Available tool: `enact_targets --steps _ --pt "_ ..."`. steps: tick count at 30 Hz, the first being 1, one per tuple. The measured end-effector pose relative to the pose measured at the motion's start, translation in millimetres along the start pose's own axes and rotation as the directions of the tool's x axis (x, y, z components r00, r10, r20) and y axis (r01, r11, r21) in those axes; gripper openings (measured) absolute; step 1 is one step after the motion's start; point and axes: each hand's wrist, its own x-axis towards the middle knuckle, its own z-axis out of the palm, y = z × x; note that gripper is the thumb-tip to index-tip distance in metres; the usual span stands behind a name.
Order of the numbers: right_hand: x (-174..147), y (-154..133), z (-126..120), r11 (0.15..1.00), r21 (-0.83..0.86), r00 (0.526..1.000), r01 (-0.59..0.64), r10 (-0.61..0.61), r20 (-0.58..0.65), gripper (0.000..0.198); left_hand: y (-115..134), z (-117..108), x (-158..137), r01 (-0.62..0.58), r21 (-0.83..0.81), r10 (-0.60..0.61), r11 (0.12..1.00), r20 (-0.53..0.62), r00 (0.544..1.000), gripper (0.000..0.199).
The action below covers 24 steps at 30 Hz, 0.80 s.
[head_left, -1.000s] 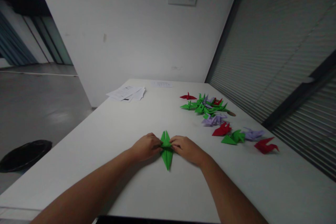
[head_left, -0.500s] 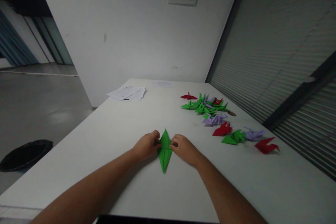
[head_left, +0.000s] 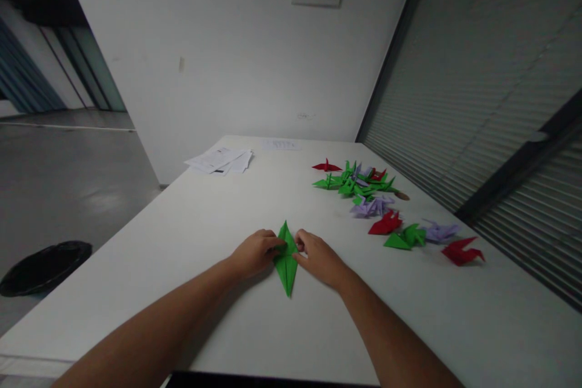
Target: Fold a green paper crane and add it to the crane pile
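Note:
A green origami paper (head_left: 286, 273), folded into a long diamond with a crease down its middle, lies on the white table in front of me. My left hand (head_left: 255, 253) grips its left edge, with fingertips reaching over onto the paper's face. At the right edge, my right hand (head_left: 319, 258) has its thumb against the paper and its index finger curled, closed on that side. The fingertips hide part of the paper's middle, while its upper and lower points show.
Several green, purple and red paper cranes (head_left: 354, 185) are heaped at the right, with a red crane (head_left: 462, 251) nearest me. Printed sheets (head_left: 220, 160) lie at the table's far left. A black-lined bin (head_left: 45, 267) stands on the floor at left. Window blinds (head_left: 454, 103) border the right side.
The left fingers have moved further over the paper's face. The paper has turned slightly, its lower point shifting right. My right index finger has lifted a little from the edge.

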Motion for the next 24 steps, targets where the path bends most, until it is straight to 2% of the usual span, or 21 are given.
enact_targets --steps 3,8,10,13,15,17,21,24 --pt "-0.4 -0.9 -0.2 1.000 0.018 1.000 0.003 -0.003 0.002 0.026 1.1 0.4 -0.2 0.010 -0.004 -0.010 1.000 -0.005 1.000 0.031" --pt "0.2 2.8 0.9 0.997 0.073 1.000 -0.014 0.014 -0.004 0.031 1.1 2.0 -2.9 0.186 -0.084 -0.188 0.979 -0.012 0.982 0.049" --pt "0.3 3.6 -2.0 0.997 0.064 0.999 0.036 -0.038 0.018 0.025 0.9 -2.1 -3.9 0.195 -0.116 -0.195 0.974 0.015 0.981 0.051" --pt "-0.5 4.6 -9.3 0.988 0.054 0.985 0.144 -0.148 0.089 0.032 1.5 -14.2 -4.7 0.020 -0.053 -0.015 0.998 0.096 0.995 0.035" --pt "-1.3 6.2 -13.1 0.984 0.051 0.975 0.170 -0.176 0.139 0.042 2.8 -23.0 -4.8 -0.138 -0.017 0.139 0.990 0.161 0.977 0.025" --pt "-1.7 8.5 -14.5 0.985 0.036 0.970 0.169 -0.172 0.172 0.042 4.4 -29.5 -5.0 -0.234 0.009 0.228 0.972 0.193 0.954 0.022" --pt "-1.2 11.7 -13.2 0.985 0.019 0.970 0.170 -0.170 0.172 0.034 6.9 -33.8 -5.2 -0.306 0.028 0.294 0.951 0.208 0.933 0.015" --pt "-1.1 11.4 -13.0 0.987 0.015 0.978 0.159 -0.159 0.136 0.028 6.6 -32.1 -4.6 -0.299 0.014 0.290 0.954 0.206 0.934 0.018"
